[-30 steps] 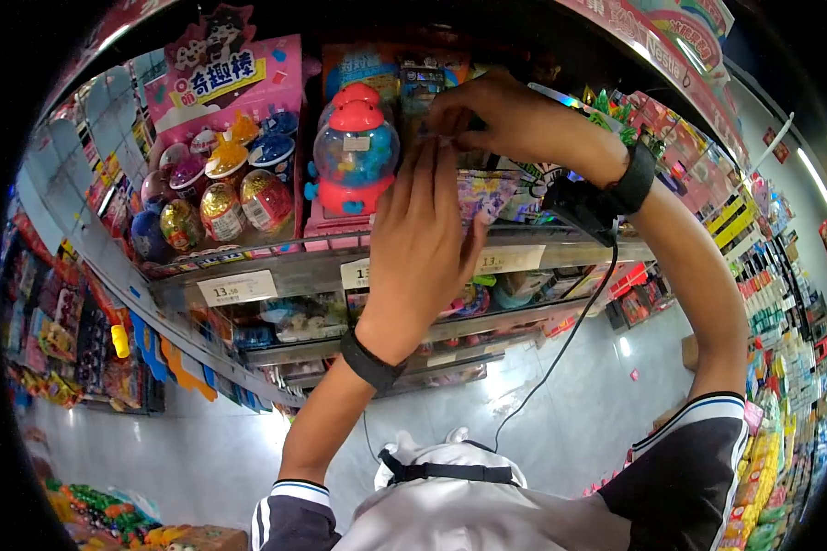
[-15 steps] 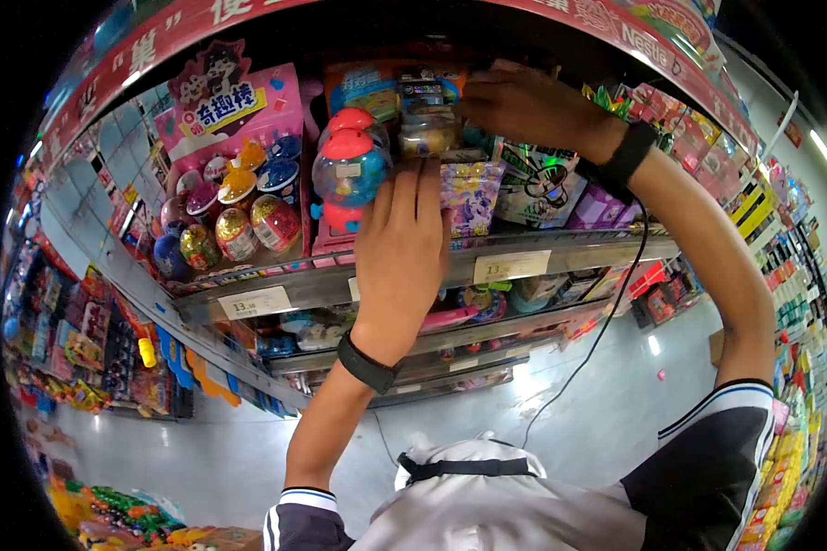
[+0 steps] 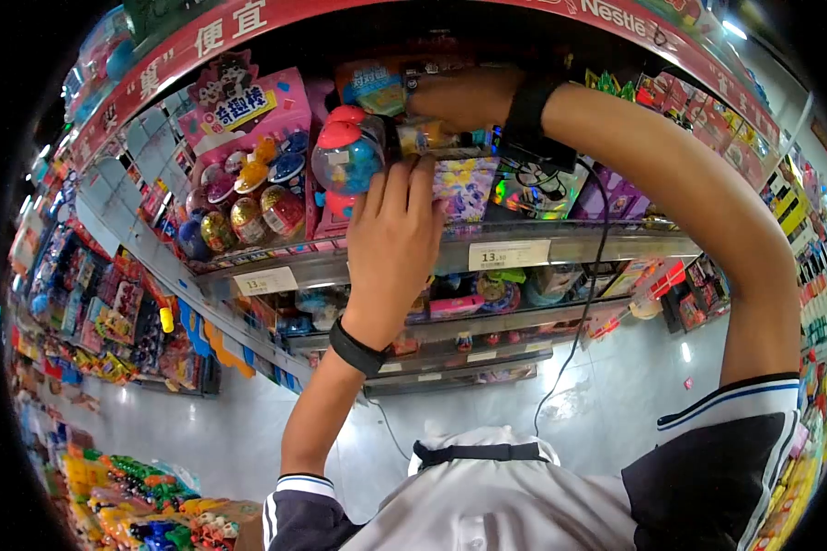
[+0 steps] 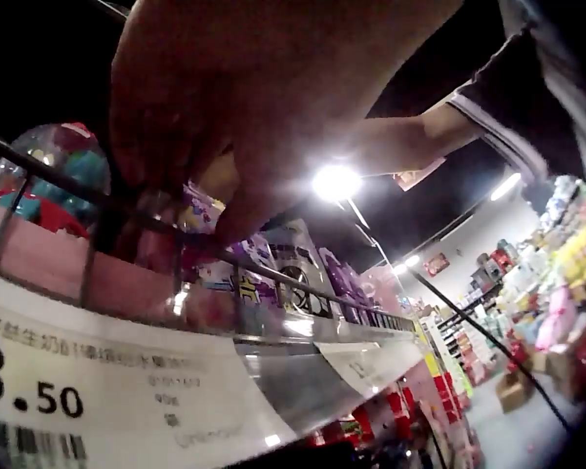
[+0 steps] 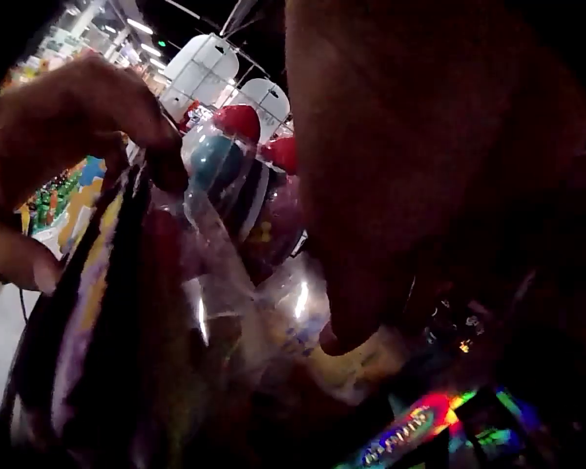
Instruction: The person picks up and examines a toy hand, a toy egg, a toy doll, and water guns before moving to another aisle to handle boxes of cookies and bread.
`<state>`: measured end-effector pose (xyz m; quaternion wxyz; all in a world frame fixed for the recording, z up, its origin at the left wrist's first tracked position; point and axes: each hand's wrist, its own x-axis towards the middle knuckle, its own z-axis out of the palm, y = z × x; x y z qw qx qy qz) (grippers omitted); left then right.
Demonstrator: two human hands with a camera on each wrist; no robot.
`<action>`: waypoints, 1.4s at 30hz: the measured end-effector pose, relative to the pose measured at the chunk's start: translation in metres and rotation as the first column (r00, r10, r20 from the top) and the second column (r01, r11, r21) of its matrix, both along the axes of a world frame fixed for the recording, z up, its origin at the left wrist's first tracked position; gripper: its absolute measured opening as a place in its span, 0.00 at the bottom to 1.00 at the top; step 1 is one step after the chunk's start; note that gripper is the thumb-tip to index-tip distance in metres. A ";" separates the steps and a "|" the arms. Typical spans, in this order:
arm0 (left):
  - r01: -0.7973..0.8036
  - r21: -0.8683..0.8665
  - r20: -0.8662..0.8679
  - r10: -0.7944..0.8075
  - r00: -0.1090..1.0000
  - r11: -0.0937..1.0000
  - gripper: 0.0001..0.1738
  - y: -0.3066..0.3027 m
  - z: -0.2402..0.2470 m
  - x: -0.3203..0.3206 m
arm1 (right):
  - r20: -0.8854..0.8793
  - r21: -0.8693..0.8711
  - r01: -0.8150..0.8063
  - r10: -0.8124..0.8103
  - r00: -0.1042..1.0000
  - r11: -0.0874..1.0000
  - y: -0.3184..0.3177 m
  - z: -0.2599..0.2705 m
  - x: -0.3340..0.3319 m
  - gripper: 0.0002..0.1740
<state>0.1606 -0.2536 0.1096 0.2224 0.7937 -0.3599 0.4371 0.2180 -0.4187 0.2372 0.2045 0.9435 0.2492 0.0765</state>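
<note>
At the front of the shelf, my left hand [image 3: 395, 234] pinches the top of a purple cartoon packet [image 3: 466, 190]; the right wrist view shows its thumb on one face and fingers over the other. Left of that hand stand red-topped toy gumball machines [image 3: 349, 161] with clear globes. My right hand [image 3: 464, 96] reaches deep into the shelf, above clear plastic containers [image 3: 421, 138] and beside an orange-and-blue bag [image 3: 374, 87]. In the right wrist view, its thumb tip lies at the clear plastic [image 5: 303, 303], while its other fingers are hidden in the dark.
Foil-wrapped eggs [image 3: 246, 220] sit in a pink display box [image 3: 285, 101] at left. Shiny black-and-silver packets [image 3: 538, 188] and purple packs [image 3: 606, 197] stand at right. A rail with price tags [image 3: 508, 254] edges the shelf; a cable [image 3: 579, 340] hangs from the right wrist.
My right hand first worked beside the left fingertips, drew away to the right, then reached deeper and left over the clear containers. My left hand stays by the purple packet. The head view shifted.
</note>
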 end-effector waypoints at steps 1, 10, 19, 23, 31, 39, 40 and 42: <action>-0.020 0.005 0.007 0.020 1.000 1.000 0.26 0.001 0.001 0.000 | 0.014 -0.008 -0.017 0.017 1.000 1.000 0.003 0.003 0.000 0.25; -0.078 0.079 0.088 0.071 0.994 0.994 0.25 0.008 0.013 -0.004 | -0.113 0.058 -0.051 0.057 0.992 0.997 -0.006 0.001 0.023 0.27; -0.037 0.094 -0.032 0.040 0.999 0.995 0.24 0.001 0.022 -0.004 | -0.247 0.174 -0.087 0.129 0.960 0.981 -0.009 0.006 0.029 0.25; 0.013 0.044 0.032 -0.015 0.999 0.999 0.25 -0.008 0.027 0.002 | -0.374 0.250 -0.007 0.104 0.922 0.968 -0.012 0.015 0.028 0.23; 0.021 0.052 -0.099 -0.016 0.995 0.998 0.28 -0.023 0.026 0.014 | -0.364 0.381 -0.017 0.167 0.916 0.924 -0.018 0.033 0.027 0.18; 0.068 -0.006 -0.040 -0.068 0.997 0.998 0.26 -0.023 0.021 0.017 | -0.072 -0.009 0.004 -0.005 0.997 1.000 -0.050 0.012 0.109 0.23; 0.046 0.006 -0.020 -0.046 0.999 0.999 0.28 -0.022 0.020 0.017 | -0.095 -0.034 0.027 -0.030 0.995 0.999 -0.053 0.008 0.123 0.25; 0.058 0.002 -0.042 -0.057 0.997 0.998 0.29 -0.021 0.019 0.015 | -0.181 -0.079 0.052 -0.065 0.981 0.996 -0.054 0.005 0.145 0.28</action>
